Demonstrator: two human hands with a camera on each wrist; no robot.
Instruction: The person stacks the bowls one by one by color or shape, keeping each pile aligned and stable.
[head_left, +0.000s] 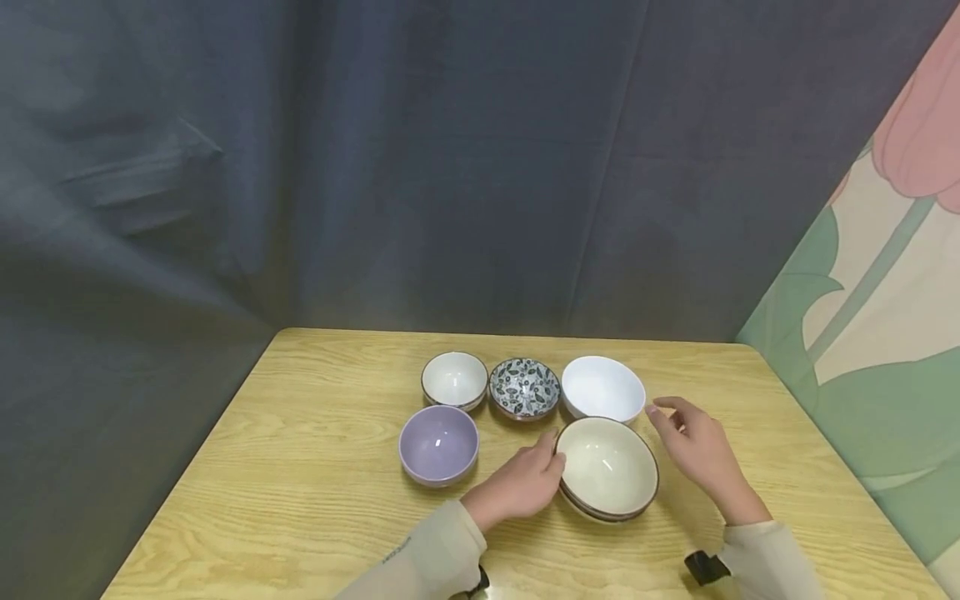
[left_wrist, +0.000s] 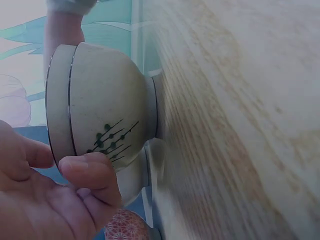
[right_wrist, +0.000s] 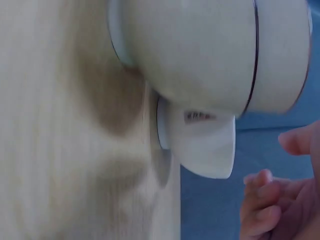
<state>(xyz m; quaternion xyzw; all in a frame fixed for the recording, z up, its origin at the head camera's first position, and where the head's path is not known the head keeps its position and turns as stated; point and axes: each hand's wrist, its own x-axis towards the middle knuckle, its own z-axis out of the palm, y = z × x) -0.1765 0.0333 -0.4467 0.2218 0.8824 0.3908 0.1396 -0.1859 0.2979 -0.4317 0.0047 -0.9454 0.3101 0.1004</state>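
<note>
Two cream bowls with dark rims [head_left: 607, 467] stand nested on the table at the right front. Green sprigs show on the outer side of the lower bowl [left_wrist: 107, 100] in the left wrist view. My left hand [head_left: 521, 483] holds the stack at its left rim, thumb and fingers at the edge. To the right of the stack, my right hand [head_left: 697, 450] is apart from it, fingers loosely bent and holding nothing. Its fingertips are close by the right rim of a white bowl [head_left: 602, 387] behind the stack.
A purple bowl [head_left: 438, 446] stands left of my left hand. Behind are a white bowl with a dark rim [head_left: 454, 379] and a leaf-patterned bowl [head_left: 524, 388]. The wooden table [head_left: 315, 467] meets a dark curtain [head_left: 465, 183] at the back.
</note>
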